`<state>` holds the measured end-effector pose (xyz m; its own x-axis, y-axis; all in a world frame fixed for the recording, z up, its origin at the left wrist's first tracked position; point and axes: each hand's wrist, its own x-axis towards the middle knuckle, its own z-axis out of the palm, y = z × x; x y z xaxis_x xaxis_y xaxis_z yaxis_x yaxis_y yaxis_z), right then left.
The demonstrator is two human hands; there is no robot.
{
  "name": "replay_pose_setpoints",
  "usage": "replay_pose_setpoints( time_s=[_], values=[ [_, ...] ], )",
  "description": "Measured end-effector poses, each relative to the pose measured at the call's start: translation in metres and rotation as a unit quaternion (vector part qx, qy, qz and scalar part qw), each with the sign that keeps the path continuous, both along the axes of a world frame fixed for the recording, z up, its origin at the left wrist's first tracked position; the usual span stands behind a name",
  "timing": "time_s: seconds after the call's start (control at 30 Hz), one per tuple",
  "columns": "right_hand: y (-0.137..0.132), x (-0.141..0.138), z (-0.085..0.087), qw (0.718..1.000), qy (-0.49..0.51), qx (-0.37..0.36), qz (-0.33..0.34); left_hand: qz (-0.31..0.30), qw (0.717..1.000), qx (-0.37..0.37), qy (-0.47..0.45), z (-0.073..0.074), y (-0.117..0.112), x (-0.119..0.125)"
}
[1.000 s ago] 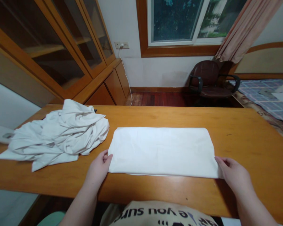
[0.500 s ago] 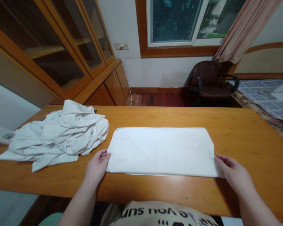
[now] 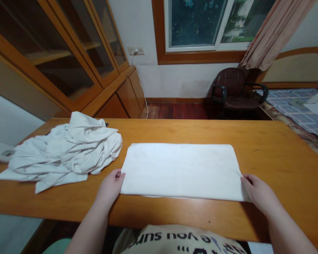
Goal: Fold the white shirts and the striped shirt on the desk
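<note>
A white cloth (image 3: 180, 171), folded into a long flat rectangle, lies in front of me on the wooden table (image 3: 161, 215). My left hand (image 3: 111, 185) pinches its left edge between thumb and fingers. At the opposite end, my right hand (image 3: 258, 190) grips the right edge, with the thumb on top and some fingers hidden. Along the near side, a thin strip of a lower layer peeks out beneath the fold. Left of the folded piece sits a crumpled heap of white fabric (image 3: 69, 148), apart from my left hand.
A glass-door wooden cabinet (image 3: 76, 81) stands beyond the table's left end. Past the far edge are a brown armchair (image 3: 233, 88) and a bed (image 3: 299, 102) on the right. A white slotted object (image 3: 0, 150) borders the heap at far left.
The right fingers have closed more tightly on the cloth's edge, and its right side is drawn slightly toward me. The left hand stays nearly still.
</note>
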<state>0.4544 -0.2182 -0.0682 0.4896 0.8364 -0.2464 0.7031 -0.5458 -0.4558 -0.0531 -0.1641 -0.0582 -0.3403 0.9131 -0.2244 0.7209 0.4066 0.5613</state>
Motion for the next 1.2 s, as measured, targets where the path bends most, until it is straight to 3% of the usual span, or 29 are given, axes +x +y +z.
replay_pose_setpoints(
  time_s=[0.1, 0.23, 0.4, 0.57, 0.63, 0.7, 0.83, 0.93, 1.03, 1.1, 1.2],
  values=[
    [0.003, -0.008, 0.002, 0.991, -0.118, -0.054, 0.028, -0.036, 0.994, -0.006, 0.102, -0.001, 0.001, 0.002],
    [0.0, -0.021, 0.007, 0.978, -0.194, -0.074, 0.02, -0.058, 0.983, 0.027, 0.172, -0.004, 0.0, 0.005],
    [-0.004, -0.026, 0.014, 0.975, -0.217, -0.035, 0.003, -0.052, 0.979, 0.053, 0.189, -0.003, 0.001, 0.008],
    [-0.002, -0.017, 0.007, 0.982, -0.167, -0.084, -0.004, -0.059, 0.982, 0.049, 0.174, -0.008, 0.002, 0.005],
    [-0.001, -0.014, 0.006, 0.982, -0.177, -0.058, -0.014, -0.062, 0.977, 0.076, 0.19, -0.005, 0.002, 0.004],
    [0.002, -0.018, 0.01, 0.977, -0.211, 0.022, -0.009, -0.073, 0.968, 0.12, 0.207, 0.003, 0.005, 0.009],
    [0.019, -0.062, 0.032, 0.957, -0.169, 0.209, 0.109, -0.169, 0.944, 0.209, 0.192, 0.033, 0.019, 0.049],
    [0.04, -0.119, 0.045, 0.923, -0.083, 0.263, 0.267, -0.286, 0.915, 0.229, 0.168, 0.044, 0.033, 0.106],
    [0.06, -0.17, 0.038, 0.894, -0.063, 0.246, 0.37, -0.393, 0.883, 0.205, 0.155, 0.03, 0.044, 0.162],
    [0.071, -0.19, 0.024, 0.905, -0.066, 0.213, 0.363, -0.405, 0.884, 0.167, 0.165, 0.01, 0.049, 0.185],
    [0.081, -0.2, 0.001, 0.923, -0.074, 0.165, 0.34, -0.406, 0.882, 0.137, 0.193, -0.019, 0.053, 0.196]
  ],
)
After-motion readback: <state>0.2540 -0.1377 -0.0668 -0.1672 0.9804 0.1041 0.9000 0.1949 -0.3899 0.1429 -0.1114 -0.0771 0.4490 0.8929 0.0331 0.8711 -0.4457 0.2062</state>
